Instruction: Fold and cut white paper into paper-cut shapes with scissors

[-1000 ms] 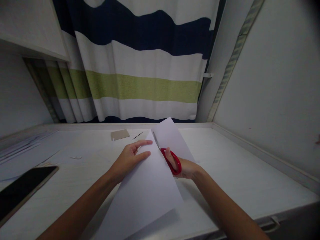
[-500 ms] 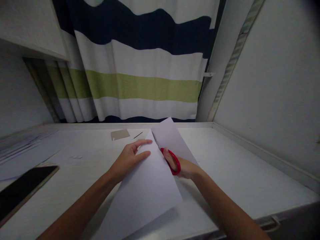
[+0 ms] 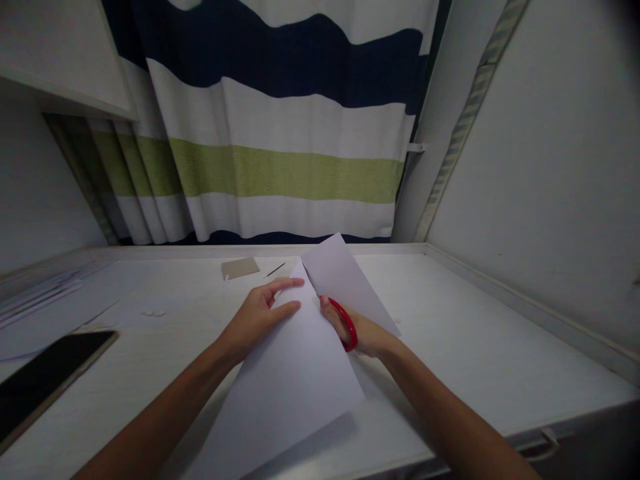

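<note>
A large white sheet of paper [image 3: 295, 380] slants across the middle of the head view, its near end raised off the desk. My left hand [image 3: 267, 310] holds the sheet at its left side, thumb and forefinger lying on top; the other fingers are mostly hidden. My right hand [image 3: 363, 333] is closed round red-handled scissors [image 3: 350, 327], with the thumb through one loop. The blades are hidden at the slit in the paper. Beyond and right of the scissors, the cut flap of paper [image 3: 345, 277] stands up at an angle.
A dark phone or tablet [image 3: 50, 380] lies at the left. Behind it are several loose papers [image 3: 45, 300]. A small beige card [image 3: 240, 268] and a thin dark stick [image 3: 276, 269] rest near the back. White scraps [image 3: 153, 313] lie left. A striped curtain [image 3: 285, 173] hangs behind the desk [image 3: 475, 333].
The scissor loops look narrower, closing together in my right hand, which has shifted slightly left. My left hand and the sheet have hardly moved.
</note>
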`<state>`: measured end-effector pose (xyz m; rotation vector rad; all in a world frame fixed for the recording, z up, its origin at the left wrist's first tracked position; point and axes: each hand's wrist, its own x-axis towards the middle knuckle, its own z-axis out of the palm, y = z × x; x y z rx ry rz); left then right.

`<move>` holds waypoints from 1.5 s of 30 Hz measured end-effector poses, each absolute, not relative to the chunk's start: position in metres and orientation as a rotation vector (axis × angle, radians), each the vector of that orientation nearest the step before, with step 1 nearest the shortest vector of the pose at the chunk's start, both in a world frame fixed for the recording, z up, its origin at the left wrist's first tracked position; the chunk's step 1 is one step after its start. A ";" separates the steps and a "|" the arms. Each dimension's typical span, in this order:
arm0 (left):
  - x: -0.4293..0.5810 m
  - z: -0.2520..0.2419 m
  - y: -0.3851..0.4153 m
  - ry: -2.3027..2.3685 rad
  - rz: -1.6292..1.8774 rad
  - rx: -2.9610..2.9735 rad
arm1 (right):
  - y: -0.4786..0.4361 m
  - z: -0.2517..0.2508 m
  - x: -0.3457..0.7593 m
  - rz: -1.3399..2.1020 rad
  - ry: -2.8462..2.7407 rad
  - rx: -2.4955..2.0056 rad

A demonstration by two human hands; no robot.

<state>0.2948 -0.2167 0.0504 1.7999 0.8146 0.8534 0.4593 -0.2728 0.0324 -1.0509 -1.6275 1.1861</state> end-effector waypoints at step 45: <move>0.277 0.050 -0.193 0.681 0.800 1.778 | -0.267 0.028 0.474 1.497 -1.673 -0.984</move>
